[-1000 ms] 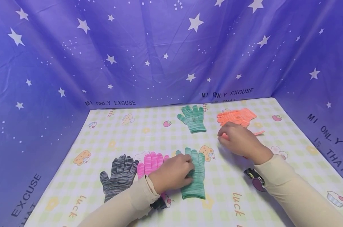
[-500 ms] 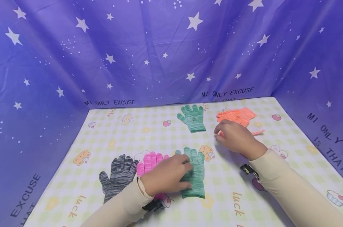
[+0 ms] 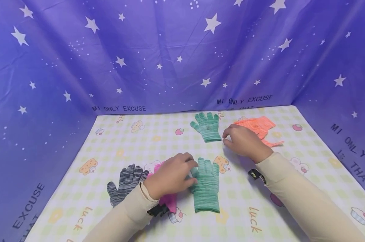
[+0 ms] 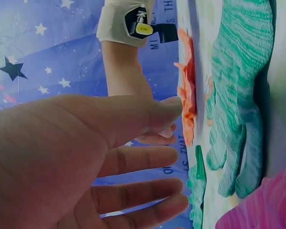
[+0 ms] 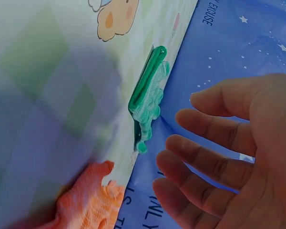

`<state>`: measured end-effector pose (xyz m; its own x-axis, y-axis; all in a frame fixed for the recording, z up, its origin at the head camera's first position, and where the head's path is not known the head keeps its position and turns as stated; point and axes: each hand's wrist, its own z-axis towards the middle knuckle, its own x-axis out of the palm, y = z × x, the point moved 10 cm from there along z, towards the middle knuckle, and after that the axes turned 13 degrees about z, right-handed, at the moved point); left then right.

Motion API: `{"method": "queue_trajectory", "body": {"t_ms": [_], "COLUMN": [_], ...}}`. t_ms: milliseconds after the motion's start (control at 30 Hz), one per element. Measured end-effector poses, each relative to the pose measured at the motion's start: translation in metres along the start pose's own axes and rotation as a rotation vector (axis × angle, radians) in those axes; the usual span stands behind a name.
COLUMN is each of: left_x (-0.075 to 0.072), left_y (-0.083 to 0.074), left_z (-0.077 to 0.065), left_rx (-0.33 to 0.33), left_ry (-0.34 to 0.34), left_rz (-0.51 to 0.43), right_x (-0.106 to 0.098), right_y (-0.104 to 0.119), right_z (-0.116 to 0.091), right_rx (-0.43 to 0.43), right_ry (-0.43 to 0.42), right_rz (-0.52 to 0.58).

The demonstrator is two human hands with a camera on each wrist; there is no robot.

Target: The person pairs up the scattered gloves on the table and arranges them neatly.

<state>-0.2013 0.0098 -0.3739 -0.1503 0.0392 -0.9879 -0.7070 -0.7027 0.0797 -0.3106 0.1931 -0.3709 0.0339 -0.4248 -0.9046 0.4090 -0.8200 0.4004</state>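
My left hand point(image 3: 171, 176) hovers over a pink glove point(image 3: 170, 201), hiding most of it. Its fingers are loosely spread and hold nothing; the left wrist view shows them apart from the near green glove point(image 3: 207, 188). That glove lies flat with its fingers pointing away. My right hand point(image 3: 245, 143), also holding nothing with relaxed fingers, is above the table between the far green glove point(image 3: 207, 127) and an orange glove point(image 3: 258, 126). The right hand partly covers the orange glove, whose shape is crumpled. A grey-black striped glove point(image 3: 122, 188) lies left, partly behind my left sleeve.
The gloves lie on a table covered with a checked, cartoon-printed cloth point(image 3: 88, 188). A purple star-patterned curtain point(image 3: 170, 43) encloses its back and sides. Both wrists carry small black devices.
My right hand has moved left, off part of the orange glove towards the far green one. My left hand has drawn left, uncovering the near green glove. The gloves stay in place.
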Motion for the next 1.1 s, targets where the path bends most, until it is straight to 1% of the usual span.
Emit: {"method": "queue_trajectory", "body": {"t_ms": [200, 333, 567, 767, 933, 1100], "left_x": [0.002, 0.004, 0.009, 0.013, 0.021, 0.024], "left_y": [0.009, 0.011, 0.009, 0.006, 0.003, 0.001], "left_z": [0.001, 0.000, 0.001, 0.003, 0.004, 0.004], "left_rx": [-0.030, -0.034, -0.030, -0.023, -0.012, -0.013], "left_ry": [-0.001, 0.015, 0.052, 0.067, 0.085, 0.101], "left_rz": [0.008, 0.007, 0.027, 0.051, 0.067, 0.069], "right_x": [0.013, 0.020, 0.029, 0.035, 0.040, 0.044], "right_y": [0.000, -0.001, -0.003, -0.001, 0.002, 0.001], "right_z": [0.017, 0.030, 0.045, 0.056, 0.067, 0.076], "right_rx": [0.011, 0.014, 0.048, 0.046, 0.036, 0.035], "right_ry": [0.028, 0.034, 0.049, 0.045, 0.040, 0.030], "right_rz": [0.019, 0.017, 0.031, 0.024, -0.013, -0.034]}}
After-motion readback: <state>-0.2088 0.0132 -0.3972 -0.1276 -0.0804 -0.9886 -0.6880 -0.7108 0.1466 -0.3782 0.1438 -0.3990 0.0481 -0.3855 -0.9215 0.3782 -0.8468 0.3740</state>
